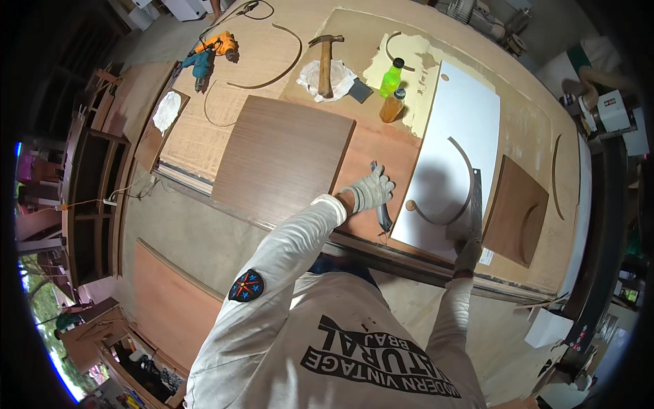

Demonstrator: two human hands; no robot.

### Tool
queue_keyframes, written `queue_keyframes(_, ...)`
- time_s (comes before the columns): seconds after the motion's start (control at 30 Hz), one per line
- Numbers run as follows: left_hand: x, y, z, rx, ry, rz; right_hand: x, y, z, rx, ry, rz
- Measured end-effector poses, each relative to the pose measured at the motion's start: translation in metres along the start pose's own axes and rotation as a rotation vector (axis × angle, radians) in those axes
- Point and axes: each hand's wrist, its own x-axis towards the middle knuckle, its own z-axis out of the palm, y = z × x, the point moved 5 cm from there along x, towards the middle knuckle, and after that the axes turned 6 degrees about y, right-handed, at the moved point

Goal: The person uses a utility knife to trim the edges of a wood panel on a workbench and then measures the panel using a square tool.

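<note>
My left hand (369,191), in a grey knit glove, is closed over the middle of a long dark blue-grey hand tool (383,219), whose two ends show beyond my fingers; its exact kind is unclear. Under it lies a reddish-brown board. My right hand (468,255), also gloved, grips the near end of a flat dark metal bar or blade (477,199) with a hole at its far end. The bar lies along the right part of a white laminate panel (462,112). A curved edging strip (469,163) lies on this panel, beside the bar, with a small round piece (410,205) near its end.
A brown wood-grain panel (286,158) lies left and a smaller one (518,209) right. Farther back are a claw hammer (325,66), two bottles (391,79), an orange drill (224,46) and a teal drill (199,69). More curved strips lie about. The table's near edge (409,258) is before me.
</note>
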Motion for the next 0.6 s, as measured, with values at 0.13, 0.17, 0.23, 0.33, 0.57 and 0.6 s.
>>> queue_keyframes(0.13,-0.004,-0.001,-0.027,-0.025,0.020,-0.007,-0.052,-0.025,0.006,-0.662,0.462,-0.742)
queue_keyframes(0.17,-0.011,-0.001,-0.043,-0.038,0.079,-0.016,-0.071,-0.021,0.016,-0.569,0.428,-0.837)
queue_keyframes(0.23,-0.034,0.003,-0.071,-0.032,0.238,0.016,-0.112,-0.011,0.056,-0.357,0.066,-0.859)
queue_keyframes(0.33,-0.071,0.019,-0.128,-0.089,0.325,0.064,-0.194,-0.015,0.129,-0.195,-0.753,-0.288)
queue_keyframes(0.57,-0.120,0.049,-0.159,-0.607,0.467,-0.100,-0.257,0.052,0.173,-0.413,-1.225,-0.846)
queue_keyframes(0.6,-0.128,0.050,-0.146,-0.645,0.474,-0.187,-0.266,0.055,0.177,-0.428,-1.215,-0.801)
